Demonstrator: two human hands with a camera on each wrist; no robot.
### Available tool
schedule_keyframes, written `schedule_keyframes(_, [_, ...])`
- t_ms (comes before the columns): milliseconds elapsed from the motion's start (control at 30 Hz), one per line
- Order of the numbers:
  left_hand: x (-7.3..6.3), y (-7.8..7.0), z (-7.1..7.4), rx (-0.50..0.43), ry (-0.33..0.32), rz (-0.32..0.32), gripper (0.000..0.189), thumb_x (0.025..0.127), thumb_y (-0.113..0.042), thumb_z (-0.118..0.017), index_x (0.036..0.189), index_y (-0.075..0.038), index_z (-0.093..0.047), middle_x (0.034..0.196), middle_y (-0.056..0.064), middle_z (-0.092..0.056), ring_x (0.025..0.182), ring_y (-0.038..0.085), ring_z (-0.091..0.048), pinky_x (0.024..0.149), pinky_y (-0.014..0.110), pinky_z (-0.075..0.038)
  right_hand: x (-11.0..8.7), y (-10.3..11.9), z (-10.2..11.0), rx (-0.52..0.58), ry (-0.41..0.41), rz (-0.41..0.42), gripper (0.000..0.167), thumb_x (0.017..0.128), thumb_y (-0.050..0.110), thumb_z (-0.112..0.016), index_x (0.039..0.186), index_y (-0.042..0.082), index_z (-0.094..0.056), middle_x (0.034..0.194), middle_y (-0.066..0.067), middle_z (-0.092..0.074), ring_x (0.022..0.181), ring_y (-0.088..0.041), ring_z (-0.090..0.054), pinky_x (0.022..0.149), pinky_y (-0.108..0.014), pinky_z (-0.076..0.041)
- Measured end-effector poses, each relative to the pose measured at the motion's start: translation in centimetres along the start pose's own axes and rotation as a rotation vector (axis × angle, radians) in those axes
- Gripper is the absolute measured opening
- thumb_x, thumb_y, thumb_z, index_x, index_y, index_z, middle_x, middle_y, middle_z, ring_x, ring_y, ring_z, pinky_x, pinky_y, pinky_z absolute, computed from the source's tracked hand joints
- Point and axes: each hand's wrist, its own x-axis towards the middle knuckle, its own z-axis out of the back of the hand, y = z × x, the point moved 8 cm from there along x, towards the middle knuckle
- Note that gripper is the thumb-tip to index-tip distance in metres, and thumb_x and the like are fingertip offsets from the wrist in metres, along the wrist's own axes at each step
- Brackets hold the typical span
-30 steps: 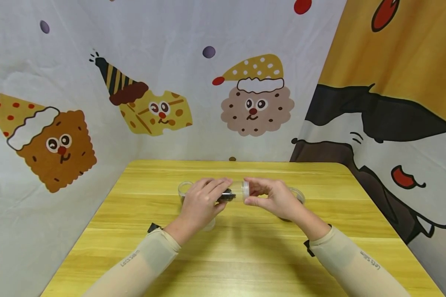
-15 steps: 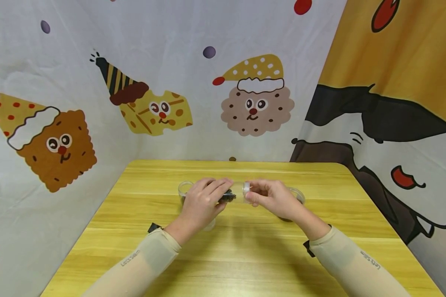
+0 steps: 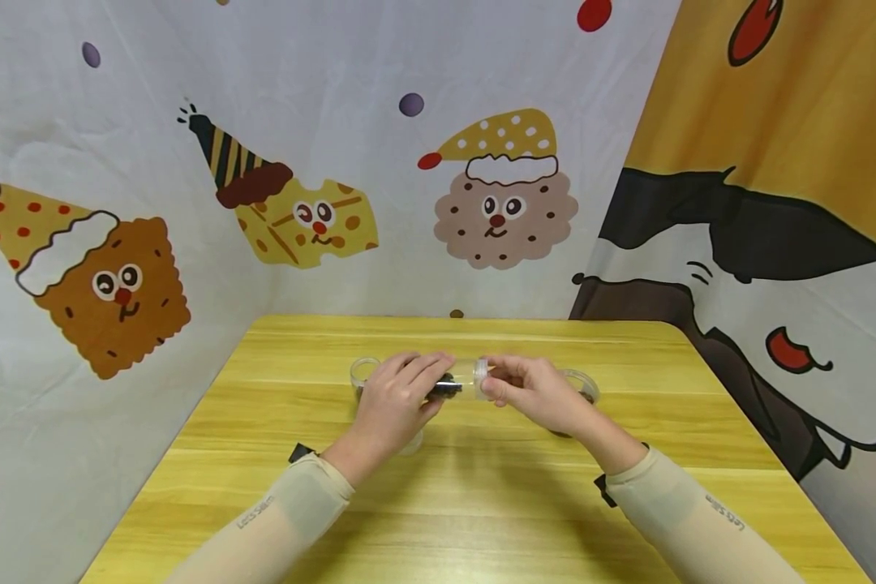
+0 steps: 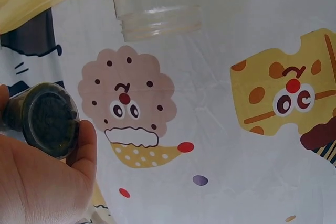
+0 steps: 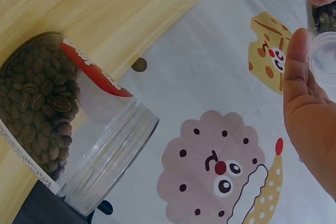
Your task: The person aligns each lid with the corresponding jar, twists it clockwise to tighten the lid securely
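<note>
One clear cylindrical plastic jar (image 3: 466, 374), mid-frame: left hand (image 3: 397, 396) encircles it, right hand (image 3: 538, 395) pinches its clear round lid (image 3: 481, 376); level seems safest.

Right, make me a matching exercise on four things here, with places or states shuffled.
1. small clear cylindrical jar
2. clear red-labelled jar
3. yellow wood-grain table
4. white cartoon-printed cloth

A. behind the table
B. brown coffee beans inside
C. sideways between left hand and right hand
D. below both hands

Pairs: 1-C; 2-B; 3-D; 4-A
</note>
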Motion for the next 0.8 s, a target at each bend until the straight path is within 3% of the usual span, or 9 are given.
schedule_keyframes(100, [-0.1,0.1,0.1,-0.012,-0.003,0.013,0.061,0.073,-0.024,-0.100,0.128,-0.015,-0.076,0.121,0.001,-0.081,0.101,0.026,-0.077,0.093,0.038,-0.066,-0.1,0.1,-0.1,-0.055,0.009,0.014,0.067,0.106,0.036,-0.066,0.161,0.002,-0.045,0.133,-0.019,-0.074,0.106,-0.021,-0.077,0.087,-0.032,-0.067])
schedule_keyframes(200, [-0.1,0.4,0.2,-0.016,0.010,0.039,0.063,0.072,-0.024,-0.101,0.129,-0.016,-0.075,0.121,0.000,-0.080,0.102,0.026,-0.076,0.094,0.037,-0.065,-0.3,0.7,0.2,-0.161,-0.027,0.097,0.082,0.100,0.037,-0.077,0.166,0.010,-0.037,0.147,-0.016,-0.066,0.118,-0.025,-0.074,0.098,-0.041,-0.065])
schedule_keyframes(333, [-0.2,0.8,0.3,0.005,0.030,0.056,0.066,0.071,-0.024,-0.101,0.130,-0.017,-0.074,0.122,-0.001,-0.080,0.103,0.025,-0.076,0.096,0.036,-0.065,-0.8,2.3,0.9,-0.294,-0.141,0.299,0.091,0.085,0.027,-0.092,0.162,0.015,-0.045,0.152,-0.012,-0.063,0.125,-0.030,-0.070,0.103,-0.047,-0.063])
schedule_keyframes(433, [-0.1,0.8,0.3,0.017,0.043,0.051,0.066,0.072,-0.025,-0.101,0.131,-0.017,-0.074,0.123,-0.001,-0.080,0.104,0.025,-0.076,0.097,0.037,-0.065,-1.2,3.4,1.0,-0.361,-0.211,0.461,0.086,0.077,0.018,-0.097,0.152,0.011,-0.056,0.146,-0.012,-0.067,0.122,-0.030,-0.071,0.100,-0.043,-0.064])
schedule_keyframes(533, [-0.1,0.7,0.2,0.012,0.044,0.041,0.065,0.073,-0.026,-0.100,0.131,-0.017,-0.074,0.123,-0.001,-0.080,0.104,0.025,-0.077,0.097,0.038,-0.065,-1.4,3.9,0.8,-0.430,-0.261,0.565,0.079,0.073,0.015,-0.099,0.144,0.008,-0.063,0.142,-0.012,-0.071,0.117,-0.028,-0.074,0.096,-0.039,-0.066])
schedule_keyframes(667, [0.0,0.4,0.1,0.001,0.028,0.025,0.062,0.074,-0.028,-0.100,0.130,-0.015,-0.075,0.122,0.000,-0.080,0.102,0.025,-0.077,0.095,0.038,-0.066,-1.4,3.8,0.7,-0.472,-0.302,0.605,0.073,0.072,0.013,-0.098,0.138,0.009,-0.068,0.135,-0.013,-0.074,0.108,-0.028,-0.077,0.089,-0.038,-0.068])
schedule_keyframes(800, [0.1,0.4,0.0,0.000,0.030,0.027,0.061,0.075,-0.027,-0.100,0.130,-0.015,-0.075,0.122,0.000,-0.080,0.102,0.024,-0.077,0.096,0.037,-0.065,-1.4,3.6,0.7,-0.466,-0.309,0.593,0.068,0.074,0.013,-0.097,0.136,0.010,-0.070,0.133,-0.011,-0.076,0.106,-0.027,-0.078,0.085,-0.036,-0.068])
